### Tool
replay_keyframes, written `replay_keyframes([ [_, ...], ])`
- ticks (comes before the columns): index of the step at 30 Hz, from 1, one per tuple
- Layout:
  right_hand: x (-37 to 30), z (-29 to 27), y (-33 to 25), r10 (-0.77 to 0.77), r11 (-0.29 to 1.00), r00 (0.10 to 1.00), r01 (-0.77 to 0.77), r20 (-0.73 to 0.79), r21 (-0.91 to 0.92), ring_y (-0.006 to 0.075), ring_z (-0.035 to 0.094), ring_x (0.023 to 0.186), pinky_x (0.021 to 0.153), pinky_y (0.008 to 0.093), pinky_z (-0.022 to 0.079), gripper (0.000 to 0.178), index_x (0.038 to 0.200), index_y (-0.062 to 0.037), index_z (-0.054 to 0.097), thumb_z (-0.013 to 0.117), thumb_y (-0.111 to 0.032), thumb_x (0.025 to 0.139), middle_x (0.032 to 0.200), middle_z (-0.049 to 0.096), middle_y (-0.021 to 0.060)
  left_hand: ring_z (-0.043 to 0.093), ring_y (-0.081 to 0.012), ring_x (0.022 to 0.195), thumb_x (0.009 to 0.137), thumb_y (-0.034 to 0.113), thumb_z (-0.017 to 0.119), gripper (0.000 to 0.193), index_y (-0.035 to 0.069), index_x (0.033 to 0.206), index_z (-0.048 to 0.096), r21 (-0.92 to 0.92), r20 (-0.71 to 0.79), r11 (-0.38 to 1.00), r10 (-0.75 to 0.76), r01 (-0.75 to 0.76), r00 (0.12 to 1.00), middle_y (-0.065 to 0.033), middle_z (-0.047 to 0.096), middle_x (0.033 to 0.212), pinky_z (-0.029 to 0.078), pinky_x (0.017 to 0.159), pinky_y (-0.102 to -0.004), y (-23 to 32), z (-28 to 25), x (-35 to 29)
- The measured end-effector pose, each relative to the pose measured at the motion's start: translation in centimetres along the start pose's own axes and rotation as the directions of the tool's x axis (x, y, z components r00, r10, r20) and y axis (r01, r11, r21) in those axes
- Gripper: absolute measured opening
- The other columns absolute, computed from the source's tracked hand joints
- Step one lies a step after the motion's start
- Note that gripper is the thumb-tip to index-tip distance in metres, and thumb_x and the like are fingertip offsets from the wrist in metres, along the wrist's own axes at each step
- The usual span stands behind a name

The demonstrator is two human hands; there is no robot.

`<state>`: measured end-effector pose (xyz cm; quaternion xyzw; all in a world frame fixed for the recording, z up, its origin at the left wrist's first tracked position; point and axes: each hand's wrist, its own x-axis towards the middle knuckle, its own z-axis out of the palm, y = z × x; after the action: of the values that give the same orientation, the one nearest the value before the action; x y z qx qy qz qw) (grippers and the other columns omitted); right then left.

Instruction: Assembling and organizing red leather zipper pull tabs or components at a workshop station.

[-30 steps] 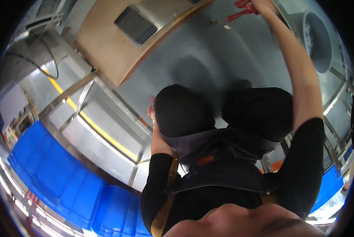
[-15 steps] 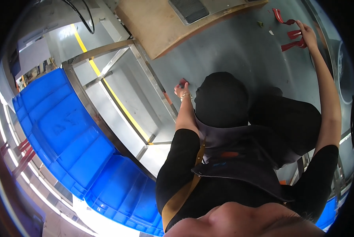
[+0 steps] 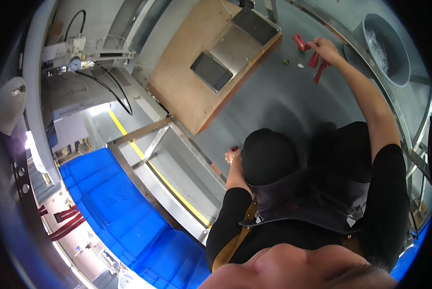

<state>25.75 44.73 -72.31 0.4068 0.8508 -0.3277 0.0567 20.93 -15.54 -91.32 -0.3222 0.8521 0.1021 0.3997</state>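
Step in hand, judging by the pose: right hand [image 3: 323, 50] handling red strips [image 3: 320, 74] low over the gray floor [image 3: 259, 115]. Next move calls for a firm grip on the whole bunch, I'd say, since the ends hang loose and could slip.

Strips are at the right hand, forward and right of the knees [image 3: 270, 156]. One piece sticks out to the left past the fingertips, others dangle below the palm. Fingers closed, thumb side pinching the strips. Can't tell whether any end touches the floor.

Right arm reaches long, forward and out to the right, elbow only slightly bent, forearm bare below a black sleeve.

Left hand [image 3: 232, 156] is low beside the left knee, elbow bent, bracelet at the wrist, near a metal rail [image 3: 192, 143]. Small dark red thing [image 3: 234, 149] at its fingertips; fingers look curled, but can't tell if it's gripped or just touched.

Green scrap [image 3: 286, 61] and white scrap [image 3: 300, 65] lie on the floor, left of the strips. Round gray bin [image 3: 398, 55] with clear plastic inside stands right of the right hand, apart from it.
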Motion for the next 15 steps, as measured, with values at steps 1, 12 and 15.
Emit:
replay_keyframes([
  [1,-0.4,0.2,-1.5,0.01,0.999,0.999,-0.011,0.036,0.042,0.0311,0.058,0.065,0.064,0.0411,0.044,0.041,0.089,-0.0036,0.064,0.056,-0.044,0.091,0.067,0.058,0.0151,0.06,-0.0289,0.106,0.07,0.024,0.079,0.055,0.008,0.115,0.051,-0.008,-0.109,1.0,-0.017,0.016,0.994,-0.0112,0.061,0.114,0.051,0.088,-0.0424,0.4,-2.2,-3.0],
  [12,2.3,1.9,-5.8,-0.083,0.98,0.992,0.099,-0.1,0.172,0.0334,0.061,0.073,0.069,0.0426,0.045,0.048,0.081,-0.0019,0.067,0.055,-0.048,0.088,0.071,0.061,0.0177,0.064,-0.0165,0.065,0.075,0.006,0.074,0.022,-0.004,0.093,0.064,-0.394,0.011,0.498,0.843,-0.773,0.538,-0.0081,0.066,0.076,0.054,0.056,-0.0324,13.5,-12.3,-5.4],
  [15,1.6,2.0,-7.9,-0.018,0.963,0.999,0.01,0.027,0.27,0.0333,0.062,0.074,0.071,0.0421,0.046,0.046,0.081,-0.0031,0.068,0.055,-0.046,0.088,0.072,0.062,0.0171,0.061,-0.0138,0.065,0.085,0.008,0.068,0.019,-0.003,0.1,0.063,-0.466,0.235,0.314,0.945,-0.827,0.226,-0.0047,0.063,0.076,0.05,0.056,-0.0248,25.3,-16.0,-15.4],
])
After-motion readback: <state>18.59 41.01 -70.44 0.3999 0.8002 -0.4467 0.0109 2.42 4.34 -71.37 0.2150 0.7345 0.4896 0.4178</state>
